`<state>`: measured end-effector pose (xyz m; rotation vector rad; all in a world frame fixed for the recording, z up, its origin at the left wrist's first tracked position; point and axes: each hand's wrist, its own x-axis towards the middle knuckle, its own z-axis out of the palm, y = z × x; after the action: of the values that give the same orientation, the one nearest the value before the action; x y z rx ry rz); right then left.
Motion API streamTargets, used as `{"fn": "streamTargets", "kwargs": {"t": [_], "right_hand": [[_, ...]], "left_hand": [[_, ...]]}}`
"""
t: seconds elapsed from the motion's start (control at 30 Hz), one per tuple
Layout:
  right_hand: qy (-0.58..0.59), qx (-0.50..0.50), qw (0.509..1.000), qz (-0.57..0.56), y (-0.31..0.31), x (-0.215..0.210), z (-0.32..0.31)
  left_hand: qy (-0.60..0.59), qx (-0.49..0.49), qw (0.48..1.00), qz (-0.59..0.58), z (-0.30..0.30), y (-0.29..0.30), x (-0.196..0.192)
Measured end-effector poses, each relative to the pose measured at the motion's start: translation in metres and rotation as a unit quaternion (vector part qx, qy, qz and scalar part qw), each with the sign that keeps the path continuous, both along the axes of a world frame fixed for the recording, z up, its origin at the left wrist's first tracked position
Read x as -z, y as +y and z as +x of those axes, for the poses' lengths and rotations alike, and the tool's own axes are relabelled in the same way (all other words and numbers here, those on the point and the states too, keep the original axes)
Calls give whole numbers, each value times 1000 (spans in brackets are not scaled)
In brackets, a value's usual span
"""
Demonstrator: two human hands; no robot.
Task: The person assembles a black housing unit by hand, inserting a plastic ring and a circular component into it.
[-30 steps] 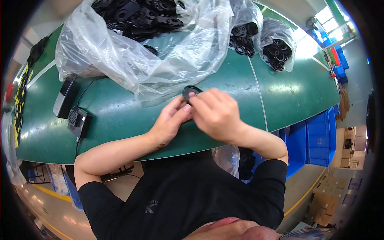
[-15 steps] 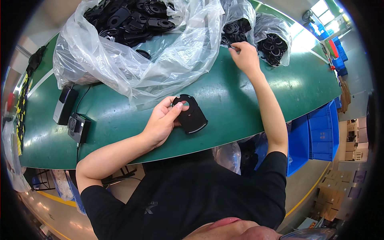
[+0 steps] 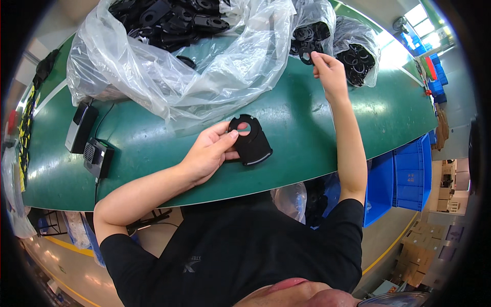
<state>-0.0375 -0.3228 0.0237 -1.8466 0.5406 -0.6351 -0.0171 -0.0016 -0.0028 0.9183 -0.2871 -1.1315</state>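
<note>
the left hand (image 3: pixel 208 152) rests on the green table (image 3: pixel 307 128) near its front edge, fingers closed on a flat black plastic plate (image 3: pixel 249 140) with a round hole near its top; the thumb lies across the plate's left side and the plate sits flat on the table surface. the right hand (image 3: pixel 327 71) is stretched well away to the far side of the table, the two hands wide apart, its fingertips pinched on a small black ring (image 3: pixel 307 55) at the mouth of a clear bag of black rings (image 3: pixel 312 28). a second clear bag of rings (image 3: pixel 360 56) stands just beside it to the right. a large clear plastic bag (image 3: pixel 169 66) holding black moulded parts spreads over the far left of the table. a small black device with a cable (image 3: pixel 98 157) and a dark oblong unit (image 3: pixel 80 128) sit near the left end. blue bins (image 3: pixel 406 171) stand below the table's right edge.
</note>
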Motion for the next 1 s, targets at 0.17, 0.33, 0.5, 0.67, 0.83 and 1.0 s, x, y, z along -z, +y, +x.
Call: {"fn": "streamTargets", "kwargs": {"t": [0.17,0.33,0.5,0.67,0.83,1.0], "right_hand": [[-33,-122,992,16,63,-26,-39],[-84,-234,902,-352,145,-24,-71],[-81,-225,827,-509,163,-1,-71],[-28,-246,829,-502,170,-4,-79],[-66,-181,939,-286,162,-5,-82],[85,-245,953,159,149,0,-79]], "left_hand": [[-6,-7,1000,26,0,0,2],[-9,6,1000,14,2,2,4],[4,29,1000,-7,2,3,1],[-5,12,1000,4,1,4,4],[-47,21,999,0,-2,3,2],[-84,59,995,-7,-6,6,1]]}}
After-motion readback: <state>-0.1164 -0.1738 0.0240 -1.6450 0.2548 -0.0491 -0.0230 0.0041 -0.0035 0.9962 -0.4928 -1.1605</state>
